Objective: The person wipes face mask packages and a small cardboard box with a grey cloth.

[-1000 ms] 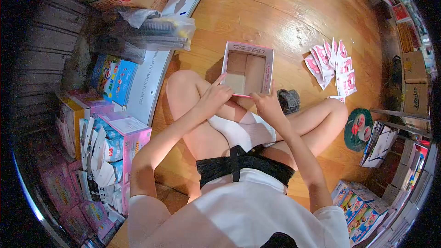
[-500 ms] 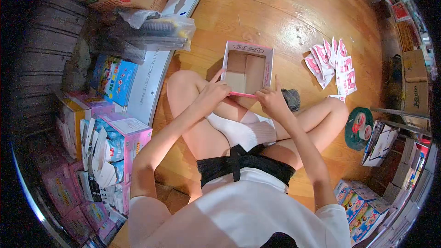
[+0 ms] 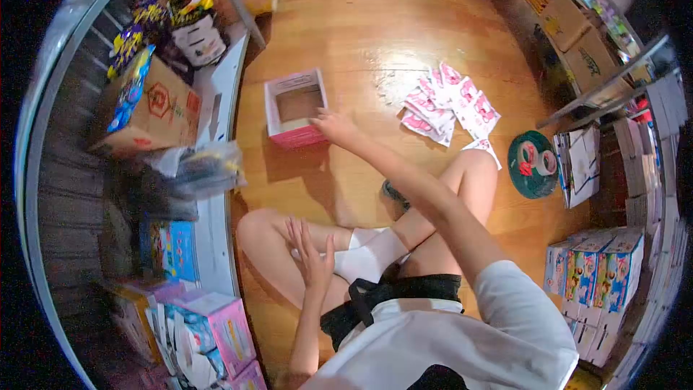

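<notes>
A pink and white open-topped cardboard box point(image 3: 296, 136) stands at or just above the wooden floor beyond my left knee. Its inside is brown, with no contents visible. My right hand point(image 3: 336, 128) reaches across to it, fingers closed at its near right corner; slight blur hides the exact grip. Close to my left knee, my left hand point(image 3: 312, 254) is raised with its fingers spread, holding nothing. Several white and pink printed packets point(image 3: 451, 105) lie in a loose pile on the floor, to the right of the box.
A green round tray point(image 3: 521, 177) holding tape rolls point(image 3: 546, 162) sits beyond my right knee. Shelves with cartons line both sides. On the left are a brown carton point(image 3: 162, 105) and a pink box of packets point(image 3: 231, 328); colourful boxes point(image 3: 595, 267) are stacked at right.
The box has gone from between both hands over my lap to farther forward and left. My left hand has let go and drawn back; my right hand has followed the box. The view has shifted.
</notes>
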`<state>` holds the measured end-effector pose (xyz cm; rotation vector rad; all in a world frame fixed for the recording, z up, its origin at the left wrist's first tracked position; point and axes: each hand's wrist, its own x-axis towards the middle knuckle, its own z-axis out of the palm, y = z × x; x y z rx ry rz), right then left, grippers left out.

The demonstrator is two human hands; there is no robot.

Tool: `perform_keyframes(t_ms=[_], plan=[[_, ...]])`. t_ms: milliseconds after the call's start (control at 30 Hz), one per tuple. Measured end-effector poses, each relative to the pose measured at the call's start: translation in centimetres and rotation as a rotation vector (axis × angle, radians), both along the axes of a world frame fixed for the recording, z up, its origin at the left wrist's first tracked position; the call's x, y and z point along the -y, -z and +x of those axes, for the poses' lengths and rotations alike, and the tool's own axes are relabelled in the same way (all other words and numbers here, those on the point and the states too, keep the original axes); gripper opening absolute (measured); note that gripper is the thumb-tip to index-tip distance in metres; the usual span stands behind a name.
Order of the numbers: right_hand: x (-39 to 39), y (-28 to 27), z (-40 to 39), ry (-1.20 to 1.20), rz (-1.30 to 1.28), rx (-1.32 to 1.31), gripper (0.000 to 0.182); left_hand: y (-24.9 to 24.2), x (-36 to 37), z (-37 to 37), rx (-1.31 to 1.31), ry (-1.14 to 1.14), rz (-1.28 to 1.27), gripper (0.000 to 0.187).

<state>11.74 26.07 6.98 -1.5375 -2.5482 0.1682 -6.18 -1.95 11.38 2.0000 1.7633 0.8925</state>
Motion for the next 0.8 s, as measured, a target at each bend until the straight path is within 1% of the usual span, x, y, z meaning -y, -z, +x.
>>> perform_keyframes(t_ms=[100, 167, 233, 267, 300, 333, 367, 433, 500, 533, 567, 600, 633, 667, 700, 733, 767, 800], plan=[[-0.9, -1.9, -0.1, -0.058, 0.269, -0.061, 0.052, -1.5, 0.4, 0.0, 0.051, 0.013, -0.029, 0.071], [-0.5, -1.8, 0.5, -0.069, 0.215, -0.116, 0.058, -2.1, 0.1, -0.7, 0.070, -0.008, -0.065, 0.069], [2.0, -2.1, 1.7, -0.066, 0.195, -0.129, 0.064, -1.8, -1.4, -1.6, 0.093, -0.049, -0.080, 0.066], [3.3, -2.6, 2.5, -0.042, 0.217, -0.208, 0.064, -1.7, -2.7, -1.9, 0.096, -0.058, -0.080, 0.065], [5.3, -4.3, 3.2, -0.015, 0.237, -0.289, 0.064, -1.7, -4.1, -2.0, 0.099, -0.066, -0.085, 0.063], [7.0, -5.5, 4.2, 0.012, 0.255, -0.369, 0.064, -2.8, -6.1, -1.7, 0.069, -0.011, -0.052, 0.062], [8.3, -5.8, 5.7, 0.093, 0.295, -0.363, 0.063, -4.1, -8.7, -1.3, 0.040, 0.044, -0.017, 0.062], [10.7, -6.3, 9.6, 0.251, 0.383, -0.347, 0.063, -4.6, -14.5, -1.4, -0.126, 0.199, 0.150, 0.060], [11.6, -6.5, 15.4, 0.440, 0.322, -0.393, 0.057, -2.8, -20.2, -1.7, -0.116, 0.247, 0.275, 0.064], [11.7, -4.2, 20.1, 0.520, 0.427, -0.272, 0.050, -2.7, -22.0, -1.6, -0.224, 0.244, 0.264, 0.058], [11.7, -1.7, 24.7, 0.612, 0.521, -0.233, 0.041, -2.8, -23.5, -1.2, -0.330, 0.244, 0.254, 0.052], [12.6, -0.6, 29.0, 0.808, 0.293, -0.300, 0.046, -2.6, -24.7, -0.8, -0.434, 0.245, 0.245, 0.047], [13.5, 0.5, 33.3, 1.007, 0.061, -0.325, 0.051, -1.4, -25.9, -1.1, -0.463, 0.260, 0.192, 0.038], [14.0, 4.4, 38.6, 1.123, -0.075, -0.284, 0.056, 0.3, -26.8, -1.7, -0.494, 0.272, 0.140, 0.030], [14.9, 8.0, 41.9, 1.028, -0.080, -0.241, 0.057, 1.5, -26.9, -2.0, -0.529, 0.279, 0.087, 0.022], [15.7, 11.3, 45.0, 0.932, -0.081, -0.201, 0.059, 1.9, -26.1, -1.9, -0.432, 0.274, 0.183, 0.006], [16.6, 14.6, 48.0, 0.836, -0.079, -0.165, 0.061, 1.2, -25.0, -1.4, -0.455, 0.282, 0.167, 0.007], [17.8, 13.6, 46.8, 0.842, -0.082, -0.138, 0.062, -0.3, -23.0, -1.2, -0.480, 0.286, 0.138, 0.007]])
